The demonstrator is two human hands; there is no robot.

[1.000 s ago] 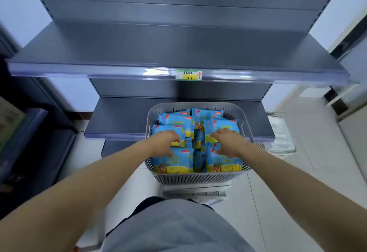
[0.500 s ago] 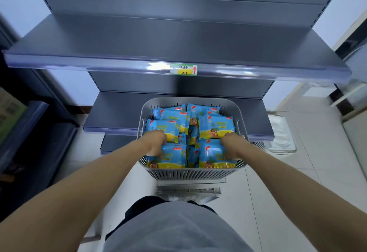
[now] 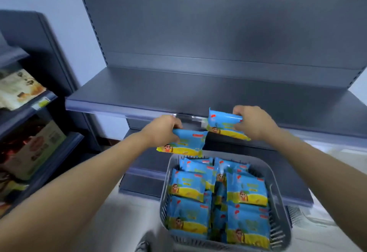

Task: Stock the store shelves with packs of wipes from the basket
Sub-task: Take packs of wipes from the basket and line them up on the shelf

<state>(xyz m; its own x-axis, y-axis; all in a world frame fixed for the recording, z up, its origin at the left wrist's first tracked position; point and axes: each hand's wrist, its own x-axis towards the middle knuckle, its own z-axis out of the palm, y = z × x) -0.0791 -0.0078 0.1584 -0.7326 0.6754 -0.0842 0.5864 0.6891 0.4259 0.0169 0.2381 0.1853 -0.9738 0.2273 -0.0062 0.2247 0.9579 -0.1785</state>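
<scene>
My left hand [image 3: 161, 129] grips a blue and yellow pack of wipes [image 3: 187, 142] in the air, just above the far rim of the grey basket [image 3: 279, 188]. My right hand [image 3: 253, 123] grips a second pack of wipes [image 3: 222, 122], held higher, level with the front edge of the grey shelf [image 3: 178, 91]. Several more blue and yellow packs [image 3: 246, 189] fill the basket below. Nothing lies on the shelf surface in front of me.
A lower grey shelf [image 3: 147, 164] juts out behind the basket. A dark rack on the left carries a pale bag [image 3: 18, 89] and a cardboard box [image 3: 35, 150]. White floor shows under the basket, and a tall grey back panel [image 3: 218, 23] rises behind the shelf.
Both hands have lifted out of the basket, each with one pack, and risen towards the shelf edge. The view has tilted up and shifted, so the basket now sits lower right.
</scene>
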